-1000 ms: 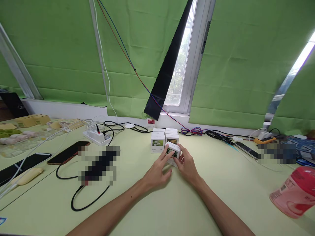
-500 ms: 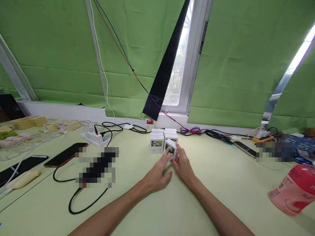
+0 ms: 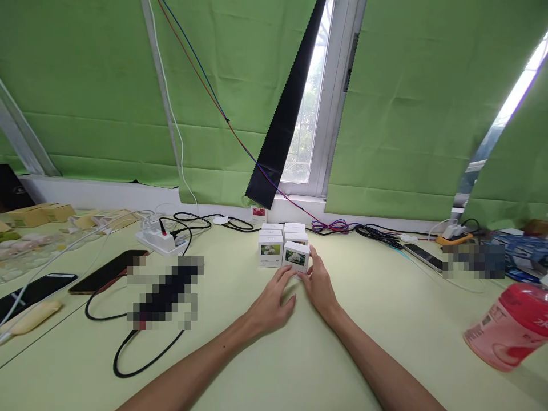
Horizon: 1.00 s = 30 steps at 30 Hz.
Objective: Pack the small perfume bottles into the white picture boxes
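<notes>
A small white box with a white-flower picture stands slightly askew at the front right of a cluster of similar boxes. My right hand grips its right edge, index finger along the side and thumb low at the front. The fingertips of my left hand touch the lower front of the same box, fingers stretched out and thumb apart. Just left of it another white box with a flower picture faces me. Behind these, more white boxes stand in two columns, partly hidden.
A box with a red picture stands by the wall. Cables and a power strip line the back. Phones lie left, another phone right. A pink canister stands at the right.
The gripped box has turned to face me and sits upright beside the left front box. My left fingers have slid down to its lower front. The view has shifted slightly.
</notes>
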Each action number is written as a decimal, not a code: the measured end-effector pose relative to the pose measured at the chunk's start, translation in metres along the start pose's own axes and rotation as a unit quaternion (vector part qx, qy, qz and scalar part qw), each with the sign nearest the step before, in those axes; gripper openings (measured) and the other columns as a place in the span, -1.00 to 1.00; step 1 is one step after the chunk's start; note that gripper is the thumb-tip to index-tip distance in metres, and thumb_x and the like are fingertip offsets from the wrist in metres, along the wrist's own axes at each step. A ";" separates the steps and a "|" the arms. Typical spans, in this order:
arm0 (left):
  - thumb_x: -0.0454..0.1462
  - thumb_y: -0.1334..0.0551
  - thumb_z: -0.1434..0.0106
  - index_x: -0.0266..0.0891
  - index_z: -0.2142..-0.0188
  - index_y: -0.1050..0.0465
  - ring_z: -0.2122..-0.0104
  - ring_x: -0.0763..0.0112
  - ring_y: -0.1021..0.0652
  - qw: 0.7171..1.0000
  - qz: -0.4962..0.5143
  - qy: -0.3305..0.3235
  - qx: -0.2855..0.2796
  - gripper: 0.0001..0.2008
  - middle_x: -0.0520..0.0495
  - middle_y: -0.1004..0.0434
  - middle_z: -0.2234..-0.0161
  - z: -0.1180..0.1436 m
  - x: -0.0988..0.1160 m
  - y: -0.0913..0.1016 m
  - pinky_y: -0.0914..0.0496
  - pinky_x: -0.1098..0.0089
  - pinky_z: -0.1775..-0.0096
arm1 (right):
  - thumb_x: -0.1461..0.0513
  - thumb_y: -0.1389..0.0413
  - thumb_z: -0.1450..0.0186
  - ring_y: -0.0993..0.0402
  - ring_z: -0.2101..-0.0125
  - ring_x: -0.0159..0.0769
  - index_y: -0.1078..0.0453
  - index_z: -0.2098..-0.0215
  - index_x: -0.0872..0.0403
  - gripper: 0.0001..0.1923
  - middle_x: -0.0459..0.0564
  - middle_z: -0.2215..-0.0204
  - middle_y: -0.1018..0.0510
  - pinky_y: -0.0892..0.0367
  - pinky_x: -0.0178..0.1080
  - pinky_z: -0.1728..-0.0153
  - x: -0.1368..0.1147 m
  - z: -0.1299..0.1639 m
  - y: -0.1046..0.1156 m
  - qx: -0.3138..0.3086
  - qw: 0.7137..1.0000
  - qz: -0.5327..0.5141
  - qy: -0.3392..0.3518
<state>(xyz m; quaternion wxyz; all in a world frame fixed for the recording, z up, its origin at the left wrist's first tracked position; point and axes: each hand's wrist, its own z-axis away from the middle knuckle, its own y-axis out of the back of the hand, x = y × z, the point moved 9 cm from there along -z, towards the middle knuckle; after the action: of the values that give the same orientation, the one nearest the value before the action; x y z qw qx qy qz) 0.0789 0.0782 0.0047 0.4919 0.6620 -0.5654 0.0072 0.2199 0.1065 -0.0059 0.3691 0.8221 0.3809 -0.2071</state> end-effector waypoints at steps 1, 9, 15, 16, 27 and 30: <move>-0.44 -0.19 -0.27 -0.11 -0.22 -0.23 -0.23 0.15 -0.42 1.000 0.005 -0.002 0.005 -0.45 -0.21 -0.28 -0.26 0.000 0.000 0.001 -0.42 0.06 -0.25 | 0.35 -0.07 -0.31 -0.51 0.24 -0.18 0.12 -0.48 -0.02 -0.17 0.20 -0.16 -0.40 -0.54 -0.09 0.25 0.002 0.000 0.000 0.001 1.000 0.002 -0.006; -0.45 -0.18 -0.27 -0.08 -0.12 -0.34 -0.06 0.24 -0.52 0.998 0.017 0.004 0.057 -0.55 -0.15 -0.37 -0.10 0.000 -0.009 0.010 -0.56 0.14 -0.09 | 0.28 -0.17 -0.27 -0.46 0.40 -0.26 -0.07 -0.39 0.09 -0.24 0.14 0.00 -0.41 -0.53 -0.09 0.28 0.026 0.002 -0.005 0.007 0.995 -0.014 -0.103; -0.45 -0.17 -0.27 -0.09 -0.04 -0.39 0.02 0.26 -0.55 0.993 -0.002 0.004 0.115 -0.62 -0.15 -0.42 -0.01 -0.002 -0.013 0.028 -0.59 0.21 0.03 | 0.25 -0.20 -0.24 -0.47 0.36 -0.21 -0.12 -0.36 0.10 -0.25 0.15 -0.01 -0.37 -0.53 -0.05 0.21 0.033 0.002 -0.011 -0.012 0.991 -0.014 -0.129; -0.43 -0.17 -0.29 -0.10 -0.03 -0.40 0.03 0.26 -0.55 0.991 -0.006 0.003 0.131 -0.65 -0.14 -0.42 0.01 -0.002 -0.013 0.033 -0.59 0.22 0.04 | 0.24 -0.21 -0.24 -0.49 0.34 -0.19 -0.12 -0.36 0.09 -0.25 0.16 -0.02 -0.37 -0.53 -0.04 0.20 0.034 0.002 -0.012 -0.012 0.991 -0.012 -0.130; -0.13 -0.23 -0.33 -0.16 0.13 -0.41 0.11 0.27 -0.53 0.923 0.118 0.154 0.334 -0.80 -0.11 -0.47 0.10 0.010 -0.054 0.077 -0.50 0.26 0.10 | 0.09 -0.36 -0.06 -0.15 -0.33 0.17 0.07 -0.44 0.13 0.11 0.29 -0.29 -0.21 -0.17 0.13 -0.30 0.057 -0.008 -0.020 -0.068 0.982 -0.011 -0.177; -0.08 -0.28 -0.25 -0.17 0.19 -0.43 0.12 0.24 -0.54 0.874 0.180 0.216 0.397 -0.75 -0.09 -0.49 0.15 0.017 -0.072 0.085 -0.49 0.27 0.12 | 0.03 -0.41 0.04 -0.08 -0.37 0.15 0.18 -0.46 0.04 0.27 0.25 -0.36 -0.11 -0.11 0.13 -0.33 0.064 -0.014 -0.026 -0.104 0.973 -0.046 -0.203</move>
<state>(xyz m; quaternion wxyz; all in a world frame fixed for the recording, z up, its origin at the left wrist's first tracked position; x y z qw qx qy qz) -0.0208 0.1309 0.0094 0.2876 0.6705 -0.5043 0.4620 0.2404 0.1591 -0.0486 0.5119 0.7017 0.3551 -0.3455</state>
